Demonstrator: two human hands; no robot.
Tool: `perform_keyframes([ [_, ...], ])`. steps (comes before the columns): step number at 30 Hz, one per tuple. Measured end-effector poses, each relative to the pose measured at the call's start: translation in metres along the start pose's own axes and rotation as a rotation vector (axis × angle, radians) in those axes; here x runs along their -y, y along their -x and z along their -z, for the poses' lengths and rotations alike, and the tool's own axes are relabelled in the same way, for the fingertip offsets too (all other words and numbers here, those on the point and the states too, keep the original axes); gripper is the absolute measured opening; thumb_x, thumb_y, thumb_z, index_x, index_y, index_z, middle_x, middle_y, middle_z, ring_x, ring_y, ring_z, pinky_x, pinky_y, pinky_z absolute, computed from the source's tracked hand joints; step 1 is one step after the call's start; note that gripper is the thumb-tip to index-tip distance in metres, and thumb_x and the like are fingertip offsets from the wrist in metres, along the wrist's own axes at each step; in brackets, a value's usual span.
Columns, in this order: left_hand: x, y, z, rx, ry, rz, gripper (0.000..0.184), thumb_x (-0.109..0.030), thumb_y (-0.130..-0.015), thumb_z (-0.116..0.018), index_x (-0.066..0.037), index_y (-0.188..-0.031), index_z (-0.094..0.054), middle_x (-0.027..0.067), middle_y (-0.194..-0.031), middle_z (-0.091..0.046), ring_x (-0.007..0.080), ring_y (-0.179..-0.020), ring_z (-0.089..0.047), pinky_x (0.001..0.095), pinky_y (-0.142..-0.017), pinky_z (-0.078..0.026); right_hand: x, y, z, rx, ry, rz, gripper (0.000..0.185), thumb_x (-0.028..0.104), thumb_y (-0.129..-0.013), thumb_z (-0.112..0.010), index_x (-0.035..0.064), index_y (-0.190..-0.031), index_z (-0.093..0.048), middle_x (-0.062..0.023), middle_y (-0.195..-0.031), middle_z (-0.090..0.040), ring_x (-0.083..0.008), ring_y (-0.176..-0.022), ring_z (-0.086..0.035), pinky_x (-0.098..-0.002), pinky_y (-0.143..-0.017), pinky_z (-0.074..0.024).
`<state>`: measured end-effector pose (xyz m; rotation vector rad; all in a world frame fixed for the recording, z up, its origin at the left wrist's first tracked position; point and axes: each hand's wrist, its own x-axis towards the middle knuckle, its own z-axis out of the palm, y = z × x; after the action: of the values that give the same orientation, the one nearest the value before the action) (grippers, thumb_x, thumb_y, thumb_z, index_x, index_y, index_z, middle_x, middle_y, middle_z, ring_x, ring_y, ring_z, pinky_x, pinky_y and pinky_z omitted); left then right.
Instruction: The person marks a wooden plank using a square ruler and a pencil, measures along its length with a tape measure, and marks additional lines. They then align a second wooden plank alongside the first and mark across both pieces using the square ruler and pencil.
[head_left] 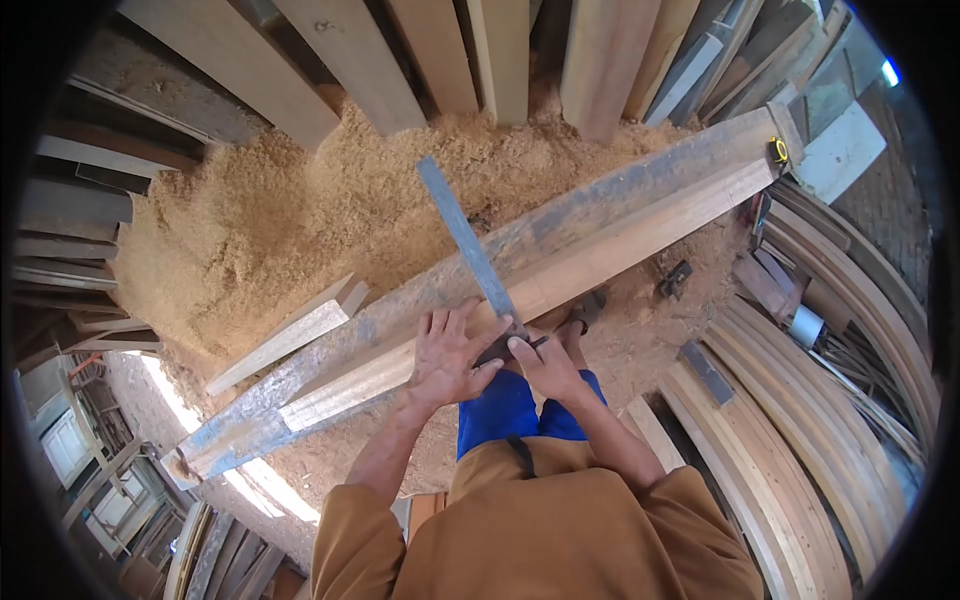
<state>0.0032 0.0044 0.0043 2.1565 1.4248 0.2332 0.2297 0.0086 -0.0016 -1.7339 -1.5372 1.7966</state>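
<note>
A flat grey metal blade (pixel 460 230) lies across a long light wooden board (pixel 600 250) and the worn beam (pixel 560 215) beside it. Its near end meets a dark stock at my hands, partly covered by my fingers. My left hand (pixel 447 355) rests at the board's near edge with its fingers spread, its thumb touching the dark stock. My right hand (pixel 545 365) has its thumb and fingers pressed round the stock just to the right.
Sawdust (pixel 270 220) is heaped beyond the beam, with a short plank (pixel 285 340) beside it. A yellow tape measure (pixel 778 150) sits at the beam's far right end. Curved boards (pixel 770 450) are stacked at the right. A dark tool (pixel 675 279) lies on the ground.
</note>
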Motion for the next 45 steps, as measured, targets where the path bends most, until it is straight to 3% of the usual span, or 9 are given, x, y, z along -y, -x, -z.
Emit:
perform_keyframes([
  [2,0.001,0.004,0.01,0.029,-0.001,0.054,0.086,-0.043,-0.078,-0.085,-0.018,-0.156,-0.058,0.0205,-0.148,-0.054,0.0394,-0.125,-0.052,0.0565,-0.105,-0.039,-0.018,0.004,-0.007,-0.005,-0.31,0.059,0.03,0.027,-0.11,-0.058,-0.0005,-0.108,-0.071,-0.0112,-0.099,-0.079,-0.0226,-0.09,-0.073,-0.0396,-0.084,-0.057],
  [5,0.009,0.016,0.007,-0.073,-0.075,0.195,0.096,-0.041,-0.076,-0.088,-0.002,-0.156,-0.051,0.0194,-0.136,-0.062,0.0376,-0.12,-0.057,0.0547,-0.103,-0.042,-0.037,0.019,0.028,-0.197,-0.389,0.148,0.032,0.024,-0.112,-0.054,-0.0035,-0.112,-0.07,-0.0086,-0.096,-0.078,-0.0154,-0.089,-0.071,-0.0345,-0.084,-0.0572],
  [8,0.018,0.018,-0.01,-0.062,-0.161,0.228,0.09,-0.028,-0.069,-0.092,-0.002,-0.147,-0.055,0.0162,-0.123,-0.066,0.0368,-0.113,-0.061,0.0522,-0.096,-0.046,-0.067,0.03,0.078,-0.324,-0.344,0.099,0.031,0.021,-0.112,-0.053,-0.0049,-0.113,-0.07,-0.0114,-0.101,-0.08,-0.0174,-0.092,-0.073,-0.0355,-0.085,-0.0585],
  [14,0.016,0.012,-0.007,-0.115,-0.16,0.215,0.072,-0.024,-0.07,-0.091,-0.007,-0.133,-0.061,0.015,-0.116,-0.069,0.0361,-0.106,-0.065,0.051,-0.09,-0.049,-0.095,0.037,0.103,-0.451,-0.361,0.041,0.03,0.02,-0.112,-0.052,-0.0045,-0.117,-0.069,-0.0125,-0.102,-0.08,-0.0172,-0.09,-0.072,-0.0343,-0.084,-0.0582],
  [23,0.035,-0.008,0.013,0.056,-0.068,0.321,0.071,-0.039,-0.076,-0.093,-0.008,-0.131,-0.061,0.0176,-0.117,-0.07,0.0407,-0.111,-0.068,0.0531,-0.099,-0.053,-0.061,0.042,0.088,-0.509,-0.479,0.061,0.025,0.019,-0.111,-0.054,0.0009,-0.108,-0.071,-0.0046,-0.091,-0.075,-0.007,-0.069,-0.054,-0.0265,-0.063,-0.0456],
  [32,0.029,-0.002,0.001,0.027,-0.246,0.286,0.075,-0.049,-0.075,-0.092,-0.007,-0.128,-0.06,0.0189,-0.114,-0.071,0.0395,-0.113,-0.067,0.0543,-0.098,-0.052,-0.064,0.073,0.194,-0.827,-0.473,0.109,0.027,0.017,-0.109,-0.057,0.0089,-0.087,-0.068,0.0061,-0.069,-0.054,-0.0045,-0.057,-0.046,-0.0246,-0.052,-0.0359],
  [38,0.016,0.013,-0.022,-0.182,-0.325,0.21,0.069,-0.039,-0.069,-0.093,-0.009,-0.122,-0.061,0.0139,-0.106,-0.068,0.0359,-0.102,-0.065,0.0519,-0.087,-0.05,-0.106,0.088,0.316,-1.104,0.019,0.214,0.021,0.016,-0.103,-0.06,0.0046,-0.087,-0.066,0.0013,-0.07,-0.054,-0.0129,-0.063,-0.053,-0.035,-0.06,-0.043],
  [41,0.01,0.011,-0.023,-0.174,-0.319,0.265,0.071,-0.038,-0.068,-0.093,-0.009,-0.123,-0.061,0.0141,-0.107,-0.067,0.0358,-0.104,-0.064,0.0516,-0.089,-0.049,-0.108,0.082,0.395,-1.165,0.254,0.13,0.023,0.018,-0.099,-0.061,-0.0018,-0.102,-0.071,-0.0171,-0.079,-0.065,-0.0304,-0.076,-0.063,-0.0446,-0.076,-0.0509],
  [45,-0.011,-0.009,-0.022,-0.121,-0.323,0.364,0.074,-0.039,-0.067,-0.093,-0.01,-0.126,-0.06,0.0152,-0.109,-0.067,0.0355,-0.107,-0.063,0.0516,-0.093,-0.047,-0.113,0.047,0.492,-1.176,0.361,0.157,0.029,0.021,-0.098,-0.06,-0.0013,-0.112,-0.074,-0.0262,-0.092,-0.072,-0.0446,-0.092,-0.071,-0.05,-0.085,-0.0532],
])
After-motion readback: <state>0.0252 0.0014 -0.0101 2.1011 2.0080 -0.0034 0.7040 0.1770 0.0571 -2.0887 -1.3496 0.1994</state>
